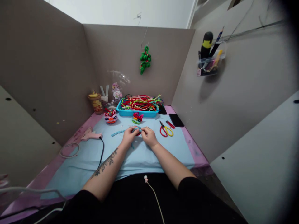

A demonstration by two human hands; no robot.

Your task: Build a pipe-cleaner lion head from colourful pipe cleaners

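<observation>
A pale cord (pixel 157 199) lies nearest, on the dark clothes. Before the tray (pixel 125 113), the left hand (pixel 129 136) and the right hand (pixel 149 137) are nearly closed, pinching a small blue piece (pixel 137 128). The step seems fine finger work; the next move calls for steady fingertips. Fingers cover most of the piece, so its join with the braid (pixel 118 133), before the tray's left end, cannot be told.

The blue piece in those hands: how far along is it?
The larger figure and smaller figure look finished. The left hand and right hand pinch the blue piece. It seems unfinished: no face shows, and a blue strip trails beside it. Cords fill the tray; how much work remains, I can't tell.
</observation>
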